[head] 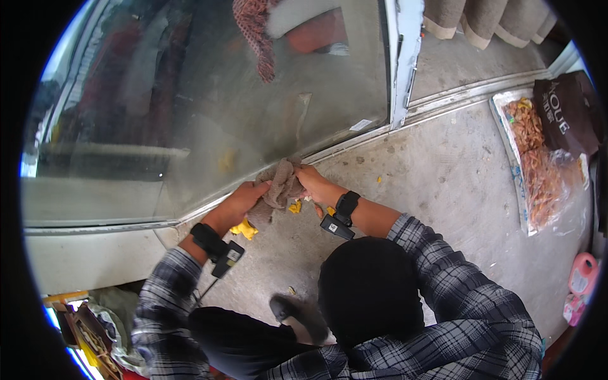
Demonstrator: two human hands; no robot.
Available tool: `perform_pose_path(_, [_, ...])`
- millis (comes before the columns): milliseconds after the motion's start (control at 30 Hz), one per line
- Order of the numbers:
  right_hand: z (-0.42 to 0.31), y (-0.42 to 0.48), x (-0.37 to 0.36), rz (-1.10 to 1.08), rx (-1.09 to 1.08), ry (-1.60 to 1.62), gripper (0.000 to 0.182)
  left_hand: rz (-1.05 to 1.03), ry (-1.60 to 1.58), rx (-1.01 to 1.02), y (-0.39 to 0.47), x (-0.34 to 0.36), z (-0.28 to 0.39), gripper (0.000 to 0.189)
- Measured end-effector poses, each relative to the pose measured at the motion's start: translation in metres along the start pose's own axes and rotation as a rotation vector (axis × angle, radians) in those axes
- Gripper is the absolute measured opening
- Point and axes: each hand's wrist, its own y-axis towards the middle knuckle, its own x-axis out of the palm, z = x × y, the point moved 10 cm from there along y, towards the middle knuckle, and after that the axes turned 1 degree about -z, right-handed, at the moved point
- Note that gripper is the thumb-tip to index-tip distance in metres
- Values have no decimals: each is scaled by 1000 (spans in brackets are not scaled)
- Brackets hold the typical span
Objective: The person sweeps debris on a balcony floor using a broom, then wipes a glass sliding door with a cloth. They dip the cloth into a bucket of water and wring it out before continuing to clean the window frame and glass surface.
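Note:
Between my two hands is a bunched brown cloth (280, 185), low beside the bottom frame of a large glass door panel (213, 128). My left hand (244, 202) grips its left part, thumb on top. On the other side my right hand (311, 180) holds the cloth's right end, the fingers partly hidden. Under and beside the cloth, yellow scraps (244, 229) lie on the concrete floor (403, 166). A smaller yellow piece (295, 206) rests just below the cloth. Both wrists wear black straps with small devices.
A tray of dried brown food (529, 166) under clear plastic stands at right, a dark printed bag (565, 114) over its top. Farther down is a pink jug (583, 273). Cardboard and bags (90, 332) sit at lower left. A curtain (484, 19) hangs beyond the door track (475, 92).

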Motion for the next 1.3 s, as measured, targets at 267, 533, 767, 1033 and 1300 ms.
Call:
perform_pose_path(267, [-46,-48,15,-216,245,-659,33,-467,67,131,-23,-7,-8,40])
perform_pose_path(533, [-103,-64,-60,528,139,-732,31,-873,-733,474,61,70,20,41])
perform_pose_path(767, [-99,-61,-115,739,-233,-86,35,-630,-921,420,120,124,45,30])
perform_pose_path(1033, [-40,-7,-13,1040,-152,-242,26,-147,-1013,113,117,-12,-38,29])
perform_pose_path(1300, [28,131,119,698,-582,-1171,12,174,-1274,271,40,-155,-126,34])
